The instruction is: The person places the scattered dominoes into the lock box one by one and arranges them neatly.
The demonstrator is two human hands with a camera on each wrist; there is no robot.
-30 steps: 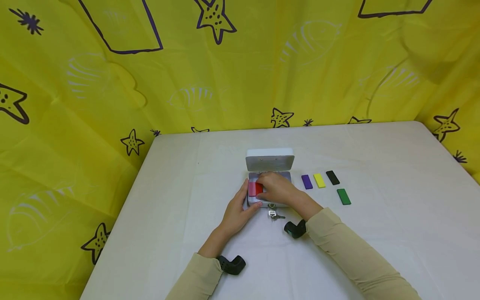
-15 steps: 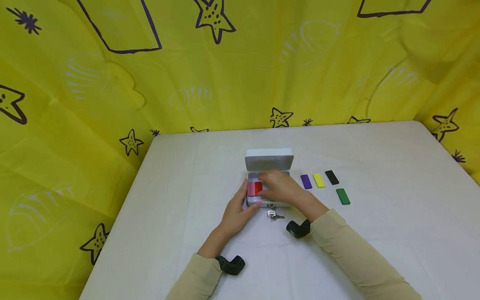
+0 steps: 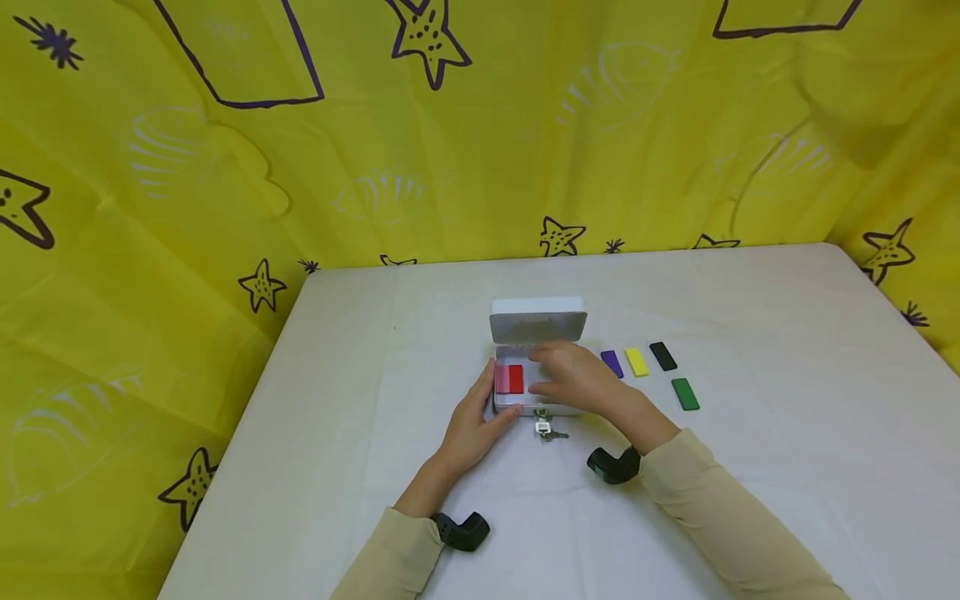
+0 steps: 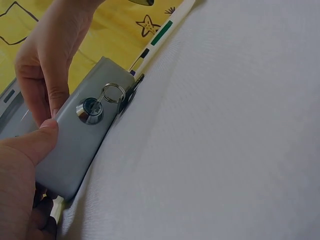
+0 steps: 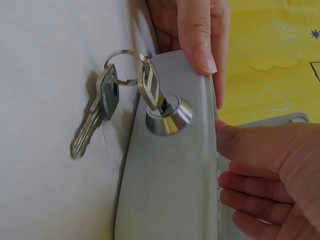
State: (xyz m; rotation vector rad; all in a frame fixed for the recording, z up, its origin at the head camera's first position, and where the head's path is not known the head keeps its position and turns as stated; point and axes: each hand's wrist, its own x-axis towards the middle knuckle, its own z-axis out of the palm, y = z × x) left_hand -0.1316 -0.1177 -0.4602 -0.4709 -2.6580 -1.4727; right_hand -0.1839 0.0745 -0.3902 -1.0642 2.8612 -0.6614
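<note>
A small metal cash box (image 4: 75, 145) stands on the table with its lid (image 3: 537, 325) raised. My left hand (image 3: 467, 429) grips its front left corner, thumb on the front rim and fingers along the left side. Inside, a pink block (image 3: 502, 379) and a red block (image 3: 516, 379) lie side by side at the left end. My right hand (image 3: 581, 379) hovers over the right part of the box, thumb and fingers apart with nothing between them. One key (image 5: 150, 87) sits in the front lock (image 5: 170, 120); a second key (image 5: 95, 115) hangs from the same ring.
Right of the box lie a purple block (image 3: 611, 363), a yellow block (image 3: 637, 362), a black block (image 3: 663, 357) and a green block (image 3: 686, 394). A yellow patterned curtain (image 3: 480, 150) rises behind the white table (image 3: 360, 400).
My right hand has let go of the red block and drawn back to the right, leaving that block in full view. The left hand keeps its place on the box.
</note>
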